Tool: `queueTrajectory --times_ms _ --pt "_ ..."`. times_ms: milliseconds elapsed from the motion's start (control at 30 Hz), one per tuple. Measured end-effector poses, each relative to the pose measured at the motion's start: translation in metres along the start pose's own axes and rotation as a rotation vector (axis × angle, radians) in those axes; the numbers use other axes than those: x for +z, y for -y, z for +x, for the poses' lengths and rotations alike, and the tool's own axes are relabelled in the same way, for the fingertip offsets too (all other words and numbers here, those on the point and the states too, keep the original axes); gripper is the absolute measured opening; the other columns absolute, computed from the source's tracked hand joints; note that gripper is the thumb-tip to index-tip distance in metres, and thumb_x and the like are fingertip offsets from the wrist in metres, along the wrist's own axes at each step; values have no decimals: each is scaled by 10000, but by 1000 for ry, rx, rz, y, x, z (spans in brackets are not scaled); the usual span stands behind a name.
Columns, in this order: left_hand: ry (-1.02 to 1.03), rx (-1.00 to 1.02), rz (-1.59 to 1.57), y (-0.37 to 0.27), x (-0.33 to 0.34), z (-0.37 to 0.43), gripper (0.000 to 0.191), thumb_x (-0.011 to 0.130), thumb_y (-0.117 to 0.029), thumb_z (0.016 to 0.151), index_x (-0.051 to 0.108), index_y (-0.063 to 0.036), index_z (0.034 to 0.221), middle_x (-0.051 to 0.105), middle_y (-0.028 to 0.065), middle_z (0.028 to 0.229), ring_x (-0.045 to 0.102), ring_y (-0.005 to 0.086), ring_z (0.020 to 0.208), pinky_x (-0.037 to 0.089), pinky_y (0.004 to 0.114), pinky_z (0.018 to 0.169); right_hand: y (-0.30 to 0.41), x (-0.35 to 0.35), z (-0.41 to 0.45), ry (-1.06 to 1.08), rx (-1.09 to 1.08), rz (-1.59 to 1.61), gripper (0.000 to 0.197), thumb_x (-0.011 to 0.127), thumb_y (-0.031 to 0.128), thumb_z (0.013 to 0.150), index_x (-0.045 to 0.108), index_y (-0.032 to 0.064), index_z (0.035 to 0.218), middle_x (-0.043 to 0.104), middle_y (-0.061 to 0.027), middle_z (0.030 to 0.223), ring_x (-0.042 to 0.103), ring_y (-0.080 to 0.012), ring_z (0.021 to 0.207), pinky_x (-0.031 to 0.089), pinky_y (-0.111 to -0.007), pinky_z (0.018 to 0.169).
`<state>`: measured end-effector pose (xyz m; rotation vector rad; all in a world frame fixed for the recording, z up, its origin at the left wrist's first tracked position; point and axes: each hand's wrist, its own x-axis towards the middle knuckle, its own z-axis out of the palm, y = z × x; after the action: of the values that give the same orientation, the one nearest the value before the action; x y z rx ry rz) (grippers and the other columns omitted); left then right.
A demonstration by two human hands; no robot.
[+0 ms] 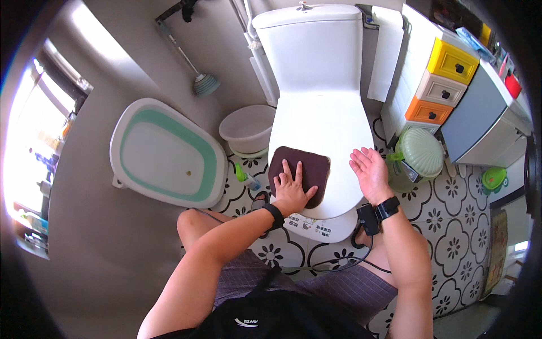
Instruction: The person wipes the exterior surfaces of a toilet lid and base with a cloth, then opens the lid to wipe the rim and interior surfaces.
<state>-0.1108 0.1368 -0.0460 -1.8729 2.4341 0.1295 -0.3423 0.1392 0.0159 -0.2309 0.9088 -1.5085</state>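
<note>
A folded dark brown cloth (316, 169) lies flat on the white toilet lid (322, 123), towards its front left. My left hand (292, 190) rests palm down on that cloth with the fingers spread, gripping nothing. Over the lid's right edge, my right hand (372, 176) is held palm up with its fingers stretched out and nothing in it. The lid is down, and the cistern (313, 55) stands behind it. Each wrist wears a black band; a small black box with a cable hangs by the right one.
On the left, a white and green baby bathtub (169, 156) leans against the wall. A white basin (250, 127), a spray bottle (247, 178) and a plunger (206, 84) are near it. Rightward are a paper roll (387, 51), a drawer cabinet (444, 93) and a green lidded bin (421, 152).
</note>
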Motion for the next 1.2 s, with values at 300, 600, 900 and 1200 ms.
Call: queueTrajectory --times_ms 300,600,900,1200 --pt "18 10 56 30 -9 93 944 353 -696 860 38 -79 1501 24 349 1483 313 469 1251 207 548 1040 17 7 16 -17 -7 -9 425 429 273 957 413 -55 1226 528 -201 1189 522 -268 1108 427 -395 966" --pt "2 21 76 51 -18 178 979 407 -702 834 32 -89 1500 -15 349 1484 294 452 1291 224 551 1056 19 9 19 8 31 -96 361 466 327 936 497 23 1127 583 -145 1143 552 -243 1080 436 -375 923" --pt "-2 30 -65 80 -12 203 1012 473 -666 835 -22 -77 1492 -44 377 1459 239 524 1290 209 553 1075 21 16 29 26 -23 -98 343 452 312 953 505 15 1115 602 -141 1080 566 -221 1030 456 -366 879" --pt "-21 -30 -212 90 26 112 1051 490 -624 854 -15 95 1431 300 400 1248 371 519 1110 275 537 1022 12 18 29 36 -40 -151 313 450 308 956 505 26 1081 603 -126 1051 573 -213 997 469 -359 858"
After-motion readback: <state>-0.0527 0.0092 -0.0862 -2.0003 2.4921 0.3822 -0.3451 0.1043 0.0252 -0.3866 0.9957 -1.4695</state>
